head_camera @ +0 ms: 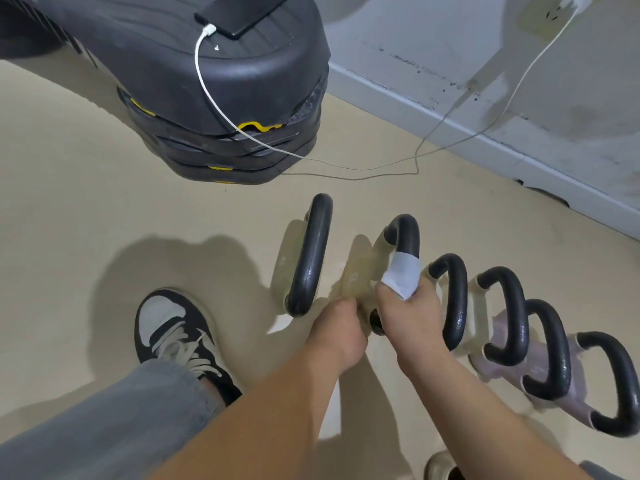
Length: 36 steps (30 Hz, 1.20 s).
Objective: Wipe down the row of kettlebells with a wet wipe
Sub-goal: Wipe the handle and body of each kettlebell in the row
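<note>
A row of several kettlebells with black handles runs along the floor from centre to lower right. The leftmost kettlebell (310, 258) stands untouched. On the second kettlebell (403, 233), my right hand (412, 317) presses a white wet wipe (401, 275) around the handle's near side. My left hand (341, 327) grips the pale body of that same kettlebell at its near lower side. Further right stand the third kettlebell (453, 306) and others with pinkish bodies (550, 351).
A stack of black step platforms (225, 109) stands at upper left with a phone (242, 12) charging on top. Its white cable (346, 164) trails over the beige floor to a wall socket (554, 15). My left shoe (176, 337) is beside the row.
</note>
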Tool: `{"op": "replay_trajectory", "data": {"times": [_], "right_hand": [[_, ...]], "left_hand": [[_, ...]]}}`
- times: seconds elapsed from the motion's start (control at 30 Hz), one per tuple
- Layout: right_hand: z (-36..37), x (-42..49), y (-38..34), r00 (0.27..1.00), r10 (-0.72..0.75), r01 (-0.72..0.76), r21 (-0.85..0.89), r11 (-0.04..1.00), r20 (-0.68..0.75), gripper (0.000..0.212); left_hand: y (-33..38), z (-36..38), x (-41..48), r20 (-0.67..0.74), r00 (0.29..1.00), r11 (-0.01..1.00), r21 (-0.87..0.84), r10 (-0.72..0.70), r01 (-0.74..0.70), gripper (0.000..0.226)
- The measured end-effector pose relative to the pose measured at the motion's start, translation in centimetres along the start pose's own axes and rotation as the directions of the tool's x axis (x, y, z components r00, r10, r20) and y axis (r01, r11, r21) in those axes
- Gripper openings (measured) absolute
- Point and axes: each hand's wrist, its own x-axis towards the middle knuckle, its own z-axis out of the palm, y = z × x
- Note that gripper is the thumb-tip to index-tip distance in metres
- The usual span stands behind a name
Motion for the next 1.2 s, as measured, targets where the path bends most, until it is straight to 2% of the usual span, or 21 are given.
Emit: {"op": "replay_trajectory", "data": {"times": [0.1, 0.2, 0.3, 0.4, 0.5, 0.57, 0.6, 0.63, 0.67, 0.77, 0.87, 0.9, 0.97, 1.03, 1.13, 1.2], "right_hand": [[0.6, -0.2, 0.4, 0.999, 0.032, -0.032, -0.036, 0.999, -0.012, 0.022], [0.8, -1.7, 2.4, 0.998, -0.049, 0.046, -0.078, 0.996, -0.041, 0.031], [1.1, -2.5, 3.6, 0.996, -0.048, 0.043, -0.059, 0.997, -0.075, 0.026], [1.2, -2.4, 4.4, 1.000, -0.012, 0.012, 0.009, 1.000, 0.013, 0.024], [0.9, -2.3, 5.3, 0.994, -0.067, 0.066, 0.010, 0.998, 0.087, 0.020], [0.7, -2.5, 6.2, 0.987, -0.095, 0.103, -0.059, 0.993, 0.128, 0.023], [0.6, -2.8, 6.5, 0.983, -0.132, 0.147, -0.120, 0.982, 0.128, 0.019], [0.5, -3.1, 6.6, 0.979, -0.160, 0.179, -0.153, 0.972, 0.127, 0.006], [0.6, -3.5, 6.7, 0.977, -0.179, 0.200, -0.196, 0.960, 0.117, 0.011], [0.0, -4.5, 6.3, 0.987, -0.100, 0.142, -0.378, 0.915, 0.128, 0.039], [-1.5, -5.1, 5.9, 0.975, -0.013, 0.144, -0.584, 0.799, 0.223, 0.032], [-2.1, -5.5, 5.5, 0.957, 0.021, 0.153, -0.565, 0.811, 0.289, 0.029], [-3.3, -6.2, 4.7, 0.884, 0.036, 0.175, -0.401, 0.899, 0.467, 0.028], [-4.4, -6.9, 3.3, 0.827, 0.043, 0.119, -0.249, 0.961, 0.561, 0.026], [-5.8, -6.5, 2.0, 0.853, 0.118, -0.097, -0.067, 0.993, 0.508, 0.021], [-6.7, -5.9, 1.3, 0.860, 0.189, -0.239, 0.048, 0.970, 0.474, 0.019]], "left_hand": [[0.4, 0.2, 0.3, -0.014, 0.999, 0.996, -0.084, -0.041, 0.039, 0.020], [0.3, 0.0, 0.2, -0.036, 0.999, 0.999, -0.031, -0.030, 0.029, 0.019], [-0.2, 0.1, 0.3, -0.019, 1.000, 1.000, -0.020, -0.018, 0.018, 0.018], [-1.3, 0.4, 0.3, 0.005, 1.000, 0.999, -0.038, -0.011, 0.011, 0.012], [-2.2, 0.7, 0.5, 0.028, 0.999, 0.998, -0.040, -0.037, 0.038, 0.026], [-2.3, 0.6, 0.7, 0.035, 0.998, 0.998, -0.021, -0.055, 0.056, 0.032], [-2.2, 0.5, 0.8, 0.037, 0.998, 0.998, -0.011, -0.060, 0.060, 0.038], [-2.0, 0.4, 0.9, 0.039, 0.997, 0.998, -0.003, -0.063, 0.063, 0.045], [-1.7, 0.3, 0.9, 0.042, 0.997, 0.998, 0.003, -0.062, 0.062, 0.048], [-1.1, 0.2, 1.0, 0.049, 0.998, 0.999, 0.039, -0.032, 0.030, 0.033], [-0.1, 0.0, 0.9, 0.069, 0.997, 0.989, 0.145, -0.024, 0.014, 0.023], [0.3, -0.2, 1.0, 0.095, 0.995, 0.978, 0.210, -0.023, 0.002, 0.023], [1.4, -1.0, 0.8, 0.197, 0.980, 0.940, 0.341, -0.039, -0.031, 0.023], [2.4, -1.9, 0.8, 0.279, 0.958, 0.905, 0.422, -0.070, -0.057, 0.007], [3.7, -3.3, 0.2, 0.299, 0.946, 0.924, 0.382, -0.122, -0.001, 0.022], [4.8, -4.6, -0.5, 0.305, 0.942, 0.966, 0.251, -0.137, 0.059, 0.018]]}}
